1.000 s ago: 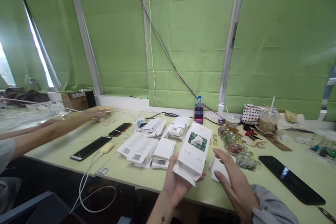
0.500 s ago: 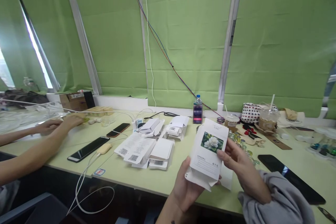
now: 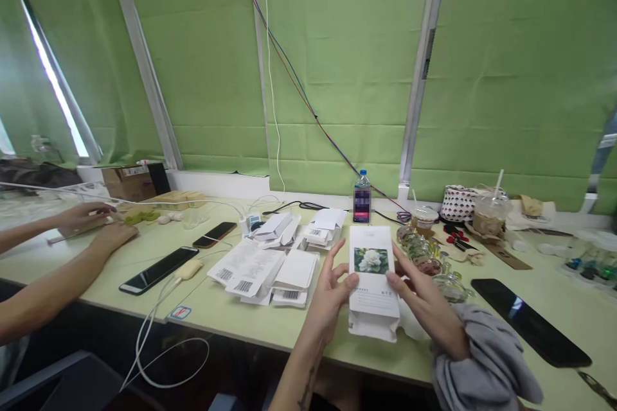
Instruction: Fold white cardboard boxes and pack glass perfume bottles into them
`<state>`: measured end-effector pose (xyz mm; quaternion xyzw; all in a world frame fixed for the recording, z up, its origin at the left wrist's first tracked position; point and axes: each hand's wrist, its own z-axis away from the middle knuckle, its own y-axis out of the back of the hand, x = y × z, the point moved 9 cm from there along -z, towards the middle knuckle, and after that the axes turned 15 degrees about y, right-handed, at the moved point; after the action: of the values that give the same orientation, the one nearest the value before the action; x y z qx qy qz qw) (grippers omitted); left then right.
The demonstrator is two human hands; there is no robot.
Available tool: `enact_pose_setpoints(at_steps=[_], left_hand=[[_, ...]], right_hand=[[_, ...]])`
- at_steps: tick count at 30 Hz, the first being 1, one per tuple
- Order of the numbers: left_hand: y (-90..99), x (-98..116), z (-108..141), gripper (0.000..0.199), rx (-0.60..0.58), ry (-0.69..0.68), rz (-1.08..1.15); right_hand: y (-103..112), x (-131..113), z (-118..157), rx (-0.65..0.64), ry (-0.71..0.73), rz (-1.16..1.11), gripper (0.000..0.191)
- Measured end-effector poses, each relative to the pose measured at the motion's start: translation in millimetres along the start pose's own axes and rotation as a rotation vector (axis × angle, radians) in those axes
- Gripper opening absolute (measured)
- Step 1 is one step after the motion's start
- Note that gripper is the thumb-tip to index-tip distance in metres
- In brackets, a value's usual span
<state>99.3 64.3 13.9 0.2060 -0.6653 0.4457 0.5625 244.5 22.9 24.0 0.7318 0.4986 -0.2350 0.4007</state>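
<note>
A white paper packet point(image 3: 374, 295) with a white flower picture stands out between my hands, its lower flap facing me near the table's front edge. My left hand point(image 3: 331, 289) grips its left side, thumb on the front. On the right side, my right hand point(image 3: 418, 292) pinches it beside the picture. Several similar white packets point(image 3: 253, 266) with barcodes lie flat to the left. Behind my right hand sit small clear glass items point(image 3: 427, 257) in a cluster.
Phones point(image 3: 159, 270) and a charger point(image 3: 189, 269) with a white cable lie left; a black phone point(image 3: 530, 321) lies right. A bottle point(image 3: 362, 199) and drink cups point(image 3: 490, 212) stand behind. Another person's hands point(image 3: 103, 225) work at the far left.
The packet has turned from tilted to nearly straight and moved slightly left. My left hand has shifted from beneath it to its left side. The other person's hands have moved left.
</note>
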Motion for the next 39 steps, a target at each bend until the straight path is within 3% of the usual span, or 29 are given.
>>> enact_pose_setpoints(at_steps=[4, 6, 11, 15, 18, 21, 24, 34, 39], left_hand=[[11.8, -8.1, 12.4, 0.091, 0.091, 0.024, 0.078], [14.9, -9.4, 16.6, 0.085, 0.121, 0.030, 0.068], [11.6, -23.6, 17.4, 0.048, 0.092, 0.131, 0.021], [1.5, -34.8, 19.1, 0.036, -0.012, 0.225, 0.002], [-4.6, -32.1, 23.7, 0.040, -0.140, 0.228, -0.006], [-7.6, -31.8, 30.8, 0.065, -0.290, 0.263, -0.018], [-5.2, -36.7, 36.9, 0.080, -0.355, 0.342, -0.028], [-11.7, -29.9, 38.9, 0.061, -0.277, 0.281, -0.137], [-14.8, -27.9, 38.5, 0.064, -0.251, 0.283, -0.140]], right_hand=[[-19.8, -1.8, 16.3, -0.140, -0.002, -0.232, 0.086], [-26.8, -0.5, 30.4, -0.161, -0.017, -0.349, 0.087], [-30.6, 11.7, 61.6, -0.044, -0.125, -0.475, 0.073], [-27.1, 16.0, 67.8, 0.019, -0.129, -0.452, 0.065], [-21.4, 14.5, 66.2, 0.043, -0.080, -0.386, 0.059], [-20.9, 11.8, 66.3, 0.014, -0.056, -0.348, 0.050], [-22.0, 9.6, 68.1, -0.006, -0.058, -0.366, 0.047], [-19.3, 10.6, 69.3, 0.037, -0.160, -0.377, 0.047], [-16.4, 11.2, 69.6, 0.050, -0.178, -0.397, 0.054]])
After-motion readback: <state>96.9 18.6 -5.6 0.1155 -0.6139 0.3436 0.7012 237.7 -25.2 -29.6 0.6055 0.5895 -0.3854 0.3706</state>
